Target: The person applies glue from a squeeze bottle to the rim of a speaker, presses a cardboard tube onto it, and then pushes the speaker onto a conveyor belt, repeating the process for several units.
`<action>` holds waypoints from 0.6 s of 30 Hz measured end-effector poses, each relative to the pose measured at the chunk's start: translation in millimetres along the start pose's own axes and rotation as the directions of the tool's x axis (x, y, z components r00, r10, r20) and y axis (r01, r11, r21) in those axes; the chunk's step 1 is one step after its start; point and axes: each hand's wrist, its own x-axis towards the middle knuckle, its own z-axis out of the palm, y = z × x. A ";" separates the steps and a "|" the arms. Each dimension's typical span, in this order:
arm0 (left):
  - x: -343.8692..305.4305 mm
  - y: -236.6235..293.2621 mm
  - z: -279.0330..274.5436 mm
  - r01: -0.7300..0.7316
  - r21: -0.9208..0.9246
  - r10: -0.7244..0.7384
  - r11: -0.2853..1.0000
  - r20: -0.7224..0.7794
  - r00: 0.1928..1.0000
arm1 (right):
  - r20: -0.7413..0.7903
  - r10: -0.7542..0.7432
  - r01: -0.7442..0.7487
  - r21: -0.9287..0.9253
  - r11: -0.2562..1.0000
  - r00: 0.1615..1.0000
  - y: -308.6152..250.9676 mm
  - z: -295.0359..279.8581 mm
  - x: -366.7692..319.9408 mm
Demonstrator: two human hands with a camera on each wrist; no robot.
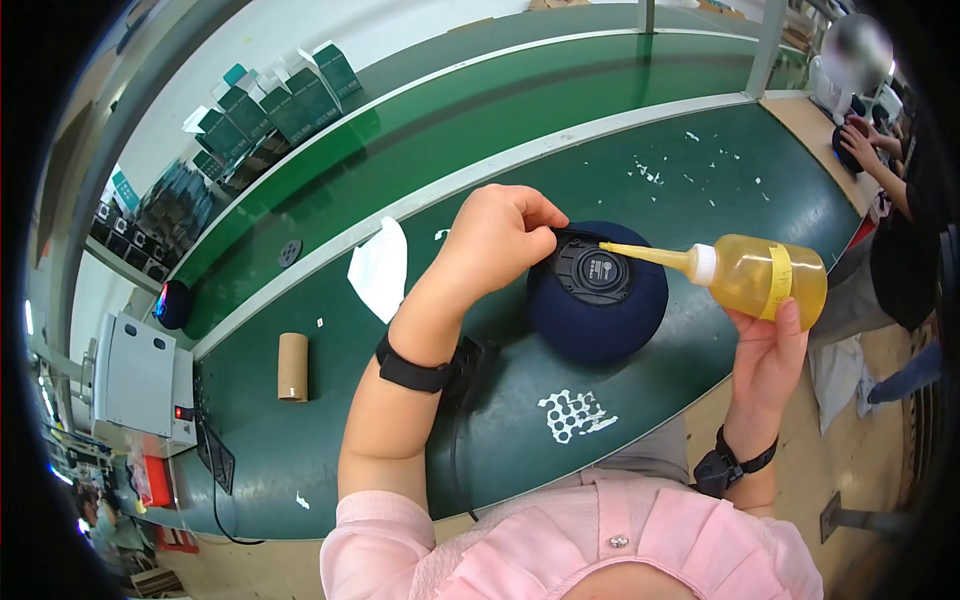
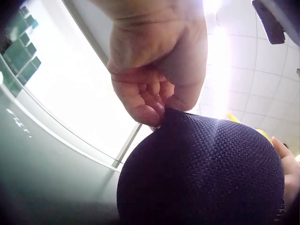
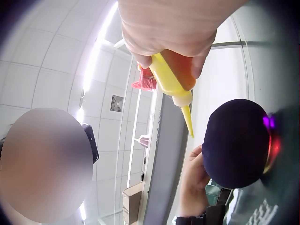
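A round speaker (image 1: 600,328) in dark navy mesh fabric sits on the green table, its black base with a round printed plate (image 1: 601,270) facing up. At the base's edge my left hand (image 1: 490,240) pinches the fabric cover (image 2: 176,120) between thumb and fingers, pulling it into a raised peak in the left wrist view. My right hand (image 1: 768,355) grips a squeeze bottle (image 1: 740,278) of yellow liquid, held tilted on its side. Its long yellow nozzle (image 1: 645,253) points left, the tip over the base's edge near the left fingers.
White perforated scraps (image 1: 575,415) lie in front of the speaker. A cardboard tube (image 1: 293,367), white paper (image 1: 380,270) and a grey machine (image 1: 145,375) are to the left. Boxes (image 1: 290,105) stand behind the raised rail. Another person (image 1: 885,165) works at the far right.
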 end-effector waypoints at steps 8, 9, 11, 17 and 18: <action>-2.4 0.3 2.2 -0.039 0.005 0.039 0.999 -0.012 0.999 | -0.050 -0.171 0.158 -0.194 0.968 0.984 7.5 8.1 -9.2; -3.1 1.6 2.1 -0.029 0.003 0.029 1.000 -0.015 0.999 | -0.030 -0.192 0.182 -0.214 0.960 0.981 5.6 13.6 -11.0; -4.4 4.0 2.5 -0.016 0.006 0.016 1.000 -0.014 1.000 | -0.015 -0.224 0.213 -0.248 0.945 0.975 4.6 20.8 -13.2; -8.6 8.5 5.6 -0.016 0.026 0.017 1.000 -0.031 0.999 | 0.064 -0.260 0.265 -0.387 0.883 0.963 1.0 32.6 -22.8; -8.2 9.0 5.7 -0.026 0.050 0.028 0.998 -0.038 0.999 | 0.086 -0.265 0.276 -0.431 0.859 0.960 -0.4 33.4 -25.3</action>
